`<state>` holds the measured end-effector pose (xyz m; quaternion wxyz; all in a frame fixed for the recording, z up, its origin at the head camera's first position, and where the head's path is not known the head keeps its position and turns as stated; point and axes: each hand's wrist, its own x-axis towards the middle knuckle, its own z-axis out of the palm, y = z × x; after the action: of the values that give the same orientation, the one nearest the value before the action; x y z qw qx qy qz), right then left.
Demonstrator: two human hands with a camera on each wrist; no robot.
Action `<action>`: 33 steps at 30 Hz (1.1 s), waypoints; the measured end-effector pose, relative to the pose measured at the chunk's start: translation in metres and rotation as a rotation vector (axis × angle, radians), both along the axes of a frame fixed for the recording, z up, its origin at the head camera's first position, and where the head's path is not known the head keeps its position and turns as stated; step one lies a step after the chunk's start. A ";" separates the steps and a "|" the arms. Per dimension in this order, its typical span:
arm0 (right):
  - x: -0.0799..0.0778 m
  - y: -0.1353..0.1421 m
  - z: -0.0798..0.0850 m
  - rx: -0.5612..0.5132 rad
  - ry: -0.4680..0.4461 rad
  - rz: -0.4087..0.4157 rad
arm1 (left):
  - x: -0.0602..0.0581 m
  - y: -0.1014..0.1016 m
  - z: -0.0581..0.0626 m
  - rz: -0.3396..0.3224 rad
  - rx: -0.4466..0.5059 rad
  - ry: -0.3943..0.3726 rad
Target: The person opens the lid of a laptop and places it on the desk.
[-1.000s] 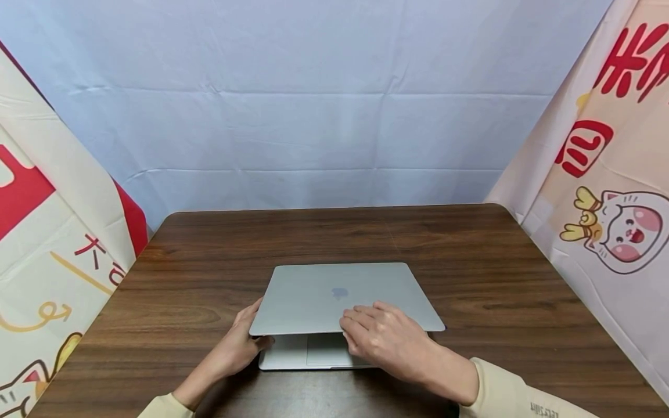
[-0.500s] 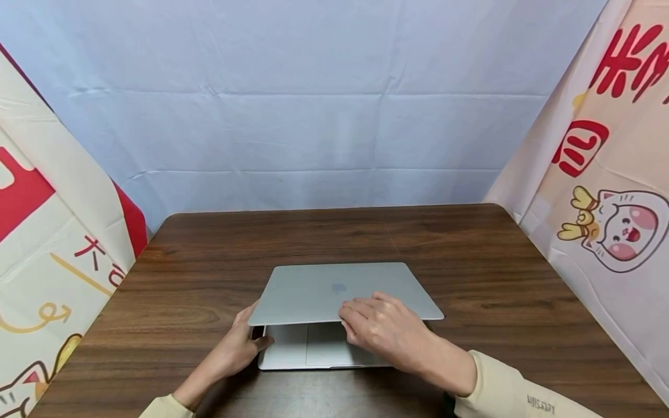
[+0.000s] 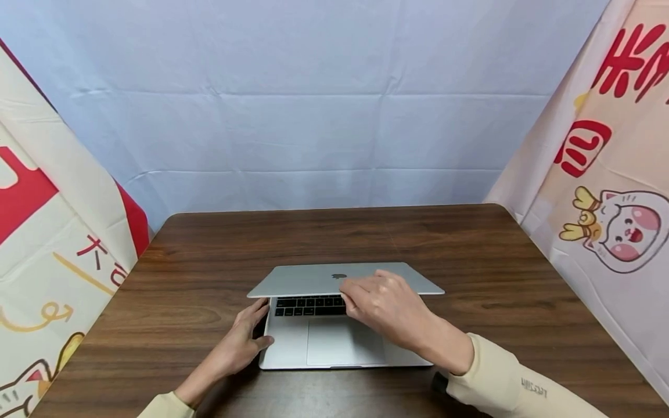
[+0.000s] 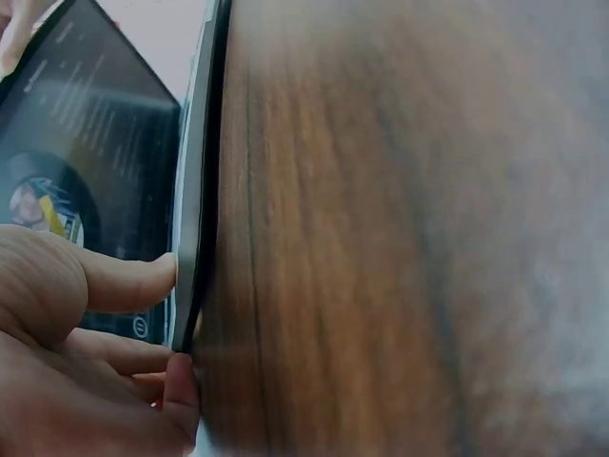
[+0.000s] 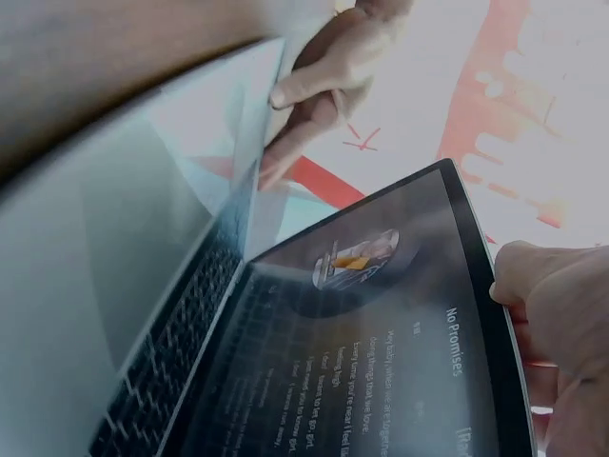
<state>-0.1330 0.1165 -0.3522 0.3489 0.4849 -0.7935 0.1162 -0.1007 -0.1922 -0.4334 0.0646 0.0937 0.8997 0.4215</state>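
A silver laptop [image 3: 346, 342] sits on the table with its lid [image 3: 298, 280] partly raised over the base. My right hand [image 3: 387, 307] pinches the middle of the lid's front edge, thumb on the screen side and fingers on the outside. At the base's left edge, my left hand [image 3: 240, 342] grips it, with the thumb on top and fingers low along the side. Lit up in the right wrist view, the screen [image 5: 371, 305] shows lines of text and a round picture. Black keys [image 3: 300, 306] show below the lid; the right hand hides some.
The dark wooden table [image 3: 172, 273] extends around the laptop on every side. A pale cloth [image 3: 334, 116] hangs behind it. Printed cloths hang at the left [image 3: 57, 244] and right [image 3: 617, 191]. A small black object [image 3: 440, 383] shows beneath the right sleeve.
My right hand has lifted the lid's front edge up and away, so the gap has widened and the keyboard has come into view. My left hand stays at the base's left edge.
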 end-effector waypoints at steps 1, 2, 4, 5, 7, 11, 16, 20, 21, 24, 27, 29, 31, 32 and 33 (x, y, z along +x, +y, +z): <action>-0.002 0.000 0.001 -0.007 -0.005 0.002 | -0.001 0.000 0.000 -0.006 0.004 0.001; -0.003 0.000 0.002 -0.014 -0.007 0.006 | -0.001 0.000 0.001 -0.014 0.008 0.004; -0.005 0.001 0.004 -0.026 0.001 0.019 | -0.002 0.000 0.001 -0.021 0.012 0.011; -0.006 0.001 0.004 -0.029 0.007 0.022 | -0.002 -0.001 0.001 -0.022 0.011 0.013; -0.008 0.001 0.004 -0.037 0.022 0.025 | -0.002 -0.001 0.001 -0.022 0.012 0.018; -0.010 0.001 0.003 -0.049 0.018 0.009 | -0.001 -0.001 0.001 -0.017 0.020 0.020; -0.014 0.001 0.004 -0.063 0.007 0.001 | 0.000 0.001 0.001 -0.012 0.032 0.010; -0.017 0.001 0.003 -0.080 0.038 -0.014 | 0.000 0.001 0.001 -0.007 0.030 0.010; -0.018 0.001 0.003 -0.088 0.049 -0.022 | 0.000 0.001 0.001 -0.006 0.029 0.008; -0.021 0.000 0.002 -0.104 0.088 -0.050 | 0.000 0.002 0.001 -0.006 0.031 0.000; -0.024 0.000 0.003 -0.110 0.113 -0.057 | 0.000 0.001 0.001 -0.003 0.034 -0.010; -0.027 0.000 0.002 -0.111 0.128 -0.046 | 0.000 0.001 0.001 -0.002 0.035 -0.012; -0.029 0.001 0.002 -0.112 0.138 -0.027 | 0.000 0.001 0.001 -0.001 0.035 -0.011; -0.030 0.001 0.001 -0.112 0.146 -0.018 | 0.000 0.001 0.001 -0.001 0.035 -0.011; -0.030 0.001 0.001 -0.108 0.151 -0.013 | 0.000 0.001 0.001 -0.001 0.034 -0.010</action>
<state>-0.1634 0.1175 -0.3515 0.4341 0.4675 -0.7607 0.1194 -0.1004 -0.1909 -0.4329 0.0675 0.0932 0.8921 0.4370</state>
